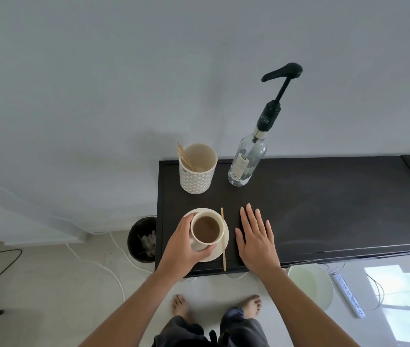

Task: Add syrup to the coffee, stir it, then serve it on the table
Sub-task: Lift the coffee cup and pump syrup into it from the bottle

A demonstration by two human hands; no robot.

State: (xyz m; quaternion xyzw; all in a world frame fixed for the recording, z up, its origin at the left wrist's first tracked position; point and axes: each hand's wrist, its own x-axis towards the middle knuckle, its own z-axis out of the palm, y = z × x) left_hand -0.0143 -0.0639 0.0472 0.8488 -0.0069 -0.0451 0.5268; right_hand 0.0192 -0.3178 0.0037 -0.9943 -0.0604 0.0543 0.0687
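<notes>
Pale grey wall fills the upper part of the head view, and below it a dark, matte rectangular surface point(324, 209) stands against that wall over a glossy tiled floor.

With the cream ceramic cup of brown coffee point(207, 230) taken as the centre of the clock, the cup sits on a round cream saucer point(224, 242) close to the front-left corner of the surface. The left hand point(186, 249) is curled around the cup from 8 o'clock, thumb at the near side and fingers at the far rim, touching it. A thin wooden stir stick point(223, 239) lies at 3 o'clock, resting across the saucer's right edge and pointing front to back. Just beyond it the right hand point(256, 244) lies spread flat, palm down, holding nothing. At 12 o'clock stands a patterned cream tumbler point(197, 169) holding more wooden sticks. At 1 o'clock stands a clear glass syrup bottle point(247, 161) with a black pump head point(282, 71); it looks nearly empty. A dark waste bin point(142, 240) is on the floor at 9 o'clock.

By my judgement the cup is fairly light but breakable and quite full, so it will slop if tilted; carrying it by the saucer with both hands seems safest. The bottle is rigid, smooth and top-heavy under the pump, so steady its body while pressing down. The stick is light and slender, best pinched near one end.
</notes>
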